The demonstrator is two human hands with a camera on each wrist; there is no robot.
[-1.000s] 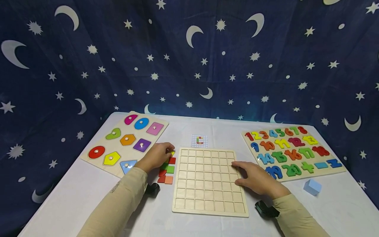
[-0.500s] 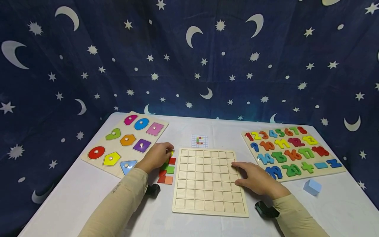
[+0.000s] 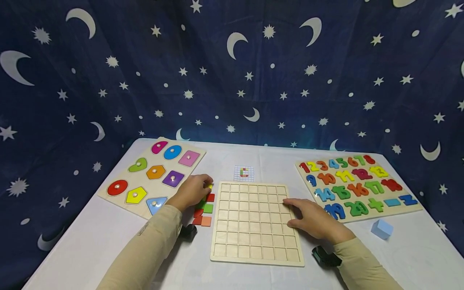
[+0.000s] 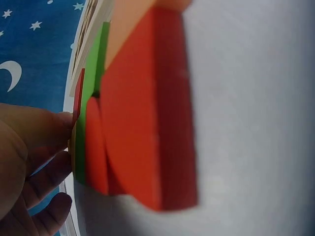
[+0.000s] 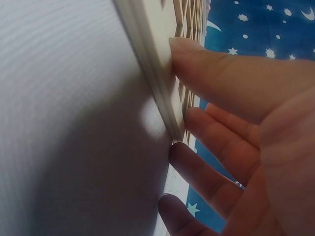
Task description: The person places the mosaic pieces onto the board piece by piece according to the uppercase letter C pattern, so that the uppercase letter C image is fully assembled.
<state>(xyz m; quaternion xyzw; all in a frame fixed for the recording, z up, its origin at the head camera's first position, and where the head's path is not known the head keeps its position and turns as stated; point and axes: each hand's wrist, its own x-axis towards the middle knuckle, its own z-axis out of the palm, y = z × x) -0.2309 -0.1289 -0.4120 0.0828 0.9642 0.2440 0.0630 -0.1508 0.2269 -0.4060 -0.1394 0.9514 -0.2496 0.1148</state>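
My left hand [image 3: 190, 191] rests over the far end of a small group of wooden tiles, its fingertips at a yellow tile [image 3: 210, 187]. Beside and below it lie a red square tile [image 3: 210, 197], a green square tile [image 3: 208, 208] and a salmon square tile [image 3: 206, 221]. In the left wrist view, thumb and bent fingers reach the tiles' far edge, past a nearer red tile [image 4: 130, 108]. A wooden grid board [image 3: 255, 227] lies flat at the centre, its squares bare. My right hand [image 3: 315, 217] touches its right edge with thumb and fingertips, fingers loosely spread.
Behind the grid board lies a small pattern card [image 3: 244, 173]. A knobbed shape puzzle [image 3: 143, 179] is at the left, a number puzzle [image 3: 362, 218] at the right. Near the latter sits a light blue block [image 3: 382, 228]. A starry curtain [image 3: 232, 80] hangs behind the table.
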